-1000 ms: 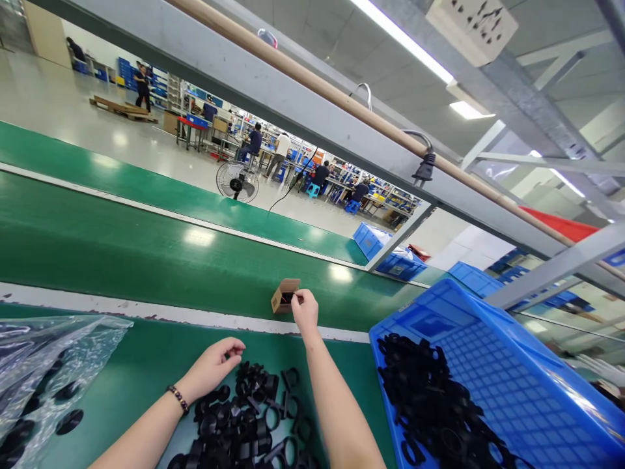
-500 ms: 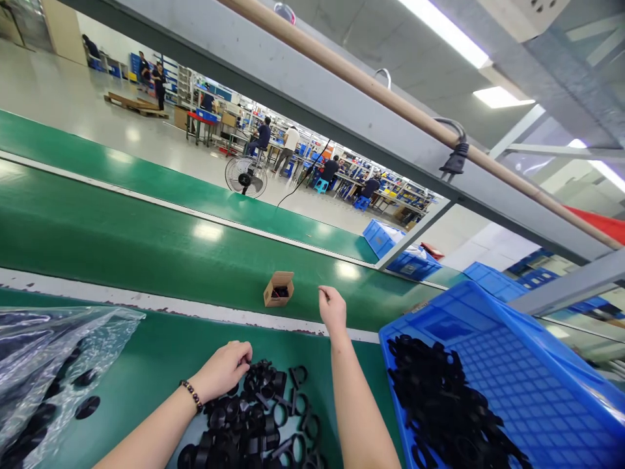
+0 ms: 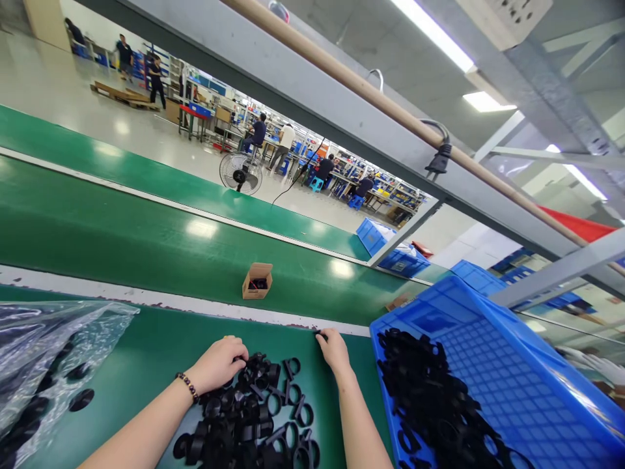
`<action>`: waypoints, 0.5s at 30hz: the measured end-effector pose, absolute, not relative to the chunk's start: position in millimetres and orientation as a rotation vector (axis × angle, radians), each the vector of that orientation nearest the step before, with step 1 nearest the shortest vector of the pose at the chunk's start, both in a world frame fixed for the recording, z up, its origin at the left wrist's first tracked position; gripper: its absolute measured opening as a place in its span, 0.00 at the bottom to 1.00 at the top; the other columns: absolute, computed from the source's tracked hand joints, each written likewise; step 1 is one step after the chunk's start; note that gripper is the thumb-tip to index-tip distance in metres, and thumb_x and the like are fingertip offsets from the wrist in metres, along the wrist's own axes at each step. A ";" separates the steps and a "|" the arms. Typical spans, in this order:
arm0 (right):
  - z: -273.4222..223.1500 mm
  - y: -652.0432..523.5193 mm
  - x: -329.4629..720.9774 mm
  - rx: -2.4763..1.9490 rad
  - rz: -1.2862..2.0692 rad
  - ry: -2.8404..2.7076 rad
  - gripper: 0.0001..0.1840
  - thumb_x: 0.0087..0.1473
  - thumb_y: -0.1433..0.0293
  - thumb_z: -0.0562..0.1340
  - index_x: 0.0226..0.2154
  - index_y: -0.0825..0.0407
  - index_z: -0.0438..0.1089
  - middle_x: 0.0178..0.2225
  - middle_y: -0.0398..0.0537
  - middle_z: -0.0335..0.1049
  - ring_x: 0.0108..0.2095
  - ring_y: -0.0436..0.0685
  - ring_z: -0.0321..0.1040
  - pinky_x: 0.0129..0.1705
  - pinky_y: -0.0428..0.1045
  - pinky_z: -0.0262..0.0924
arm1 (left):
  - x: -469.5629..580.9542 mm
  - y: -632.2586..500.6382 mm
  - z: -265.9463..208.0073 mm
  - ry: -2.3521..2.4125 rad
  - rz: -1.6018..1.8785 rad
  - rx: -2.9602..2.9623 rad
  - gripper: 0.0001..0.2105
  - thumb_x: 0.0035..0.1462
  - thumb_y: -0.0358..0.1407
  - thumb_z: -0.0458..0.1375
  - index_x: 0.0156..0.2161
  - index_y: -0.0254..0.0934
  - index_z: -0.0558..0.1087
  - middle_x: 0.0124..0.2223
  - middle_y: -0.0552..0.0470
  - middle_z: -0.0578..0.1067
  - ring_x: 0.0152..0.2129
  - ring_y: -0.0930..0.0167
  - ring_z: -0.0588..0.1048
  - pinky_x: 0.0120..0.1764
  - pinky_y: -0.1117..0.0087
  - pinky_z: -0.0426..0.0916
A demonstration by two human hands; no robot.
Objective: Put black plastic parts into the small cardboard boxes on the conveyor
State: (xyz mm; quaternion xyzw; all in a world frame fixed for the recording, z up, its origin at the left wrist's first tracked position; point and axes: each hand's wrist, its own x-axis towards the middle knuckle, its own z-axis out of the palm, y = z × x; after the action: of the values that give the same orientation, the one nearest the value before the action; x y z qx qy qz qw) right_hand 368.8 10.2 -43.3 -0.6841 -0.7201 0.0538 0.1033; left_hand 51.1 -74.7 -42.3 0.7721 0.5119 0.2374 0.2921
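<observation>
Since the earlier frame my right hand has been dropping from over the green belt to the near edge of the worktop, while the cardboard box has been sliding leftward along the belt. I am pinching what looks like a small black piece between right thumb and forefinger, just beside the white strip; my left hand is curling at the upper left edge of the pile of black parts, thumb near the fingers, and I cannot tell whether it is gripping anything. I am judging these parts to be light, stiff plastic, smooth enough to be slipping from a loose pinch but hardly fragile, so I am favouring the rims of the rings or the straight bars of the ring-ended parts, with fingertips rather than palm. The small box is standing with a flap up, holding dark items with a touch of red. To my right the blue crate is tilting and carrying a heap of more black pieces; to my left the clear plastic bag is lying slack over dark discs, with one black disc showing at its edge.
</observation>
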 end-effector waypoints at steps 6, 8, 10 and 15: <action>-14.2 48.4 265.1 -1.502 -0.191 -2.294 0.12 0.53 0.71 0.50 0.30 0.53 0.67 0.31 0.47 0.64 0.34 0.51 0.60 0.36 0.45 0.51 | 50.4 -70.2 -48.6 1.398 0.732 1.911 0.08 0.48 0.33 0.50 0.27 0.39 0.72 0.30 0.54 0.69 0.30 0.71 0.67 0.35 0.72 0.58; -1.0 61.8 217.5 -1.326 -0.338 -2.317 0.12 0.54 0.69 0.50 0.31 0.52 0.68 0.33 0.49 0.65 0.35 0.53 0.58 0.37 0.47 0.49 | 49.5 -68.6 -50.1 1.399 0.766 1.864 0.08 0.48 0.33 0.50 0.27 0.39 0.72 0.30 0.54 0.68 0.29 0.72 0.67 0.33 0.73 0.59; 6.7 74.0 171.2 -1.224 -0.439 -2.365 0.12 0.54 0.69 0.50 0.30 0.52 0.68 0.32 0.50 0.65 0.35 0.55 0.57 0.37 0.50 0.48 | 48.4 -67.4 -51.1 1.401 0.776 1.852 0.08 0.47 0.33 0.51 0.27 0.38 0.72 0.30 0.54 0.67 0.29 0.73 0.67 0.33 0.74 0.59; -5.1 89.7 103.0 -1.155 -0.410 -2.570 0.11 0.50 0.75 0.50 0.30 0.54 0.68 0.28 0.51 0.66 0.34 0.56 0.57 0.35 0.50 0.47 | 46.1 -65.6 -51.5 1.412 0.745 1.877 0.07 0.46 0.33 0.52 0.27 0.39 0.73 0.29 0.54 0.67 0.29 0.72 0.67 0.32 0.74 0.59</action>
State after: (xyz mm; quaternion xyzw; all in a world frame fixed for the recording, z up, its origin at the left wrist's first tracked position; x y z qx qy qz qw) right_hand 103.0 89.7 -5.1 -0.4013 -0.8929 -0.1424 0.1465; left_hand 46.1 -65.6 -51.5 0.7183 0.5406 0.2852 0.3323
